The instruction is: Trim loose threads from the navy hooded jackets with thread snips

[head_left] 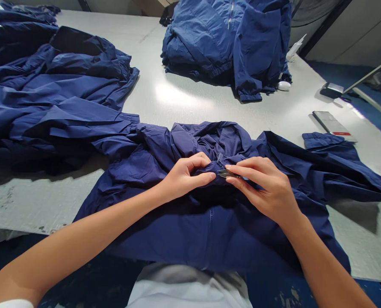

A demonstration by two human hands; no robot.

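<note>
A navy blue jacket (164, 226) lies spread across the near edge of the table, its lower part hanging over toward me. My left hand (190, 173) pinches the jacket's fabric close to the neck opening, thumb and fingers closed on it. In my right hand (262, 182) is a small pair of thread snips (225, 173), gripped between thumb and fingers. Their dark blades point left, at the fabric beside my left thumb. Just above the blades the zipper pull (220, 158) shows at the collar. Whether the blades touch a thread is too small to tell.
A heap of navy garments (58, 85) covers the table's left side. More folded blue jackets (206, 42) are stacked at the back. On the right lie a flat grey-white box (333, 125), a dark small object (332, 90) and a white round item (284, 86) on the white table (145, 98).
</note>
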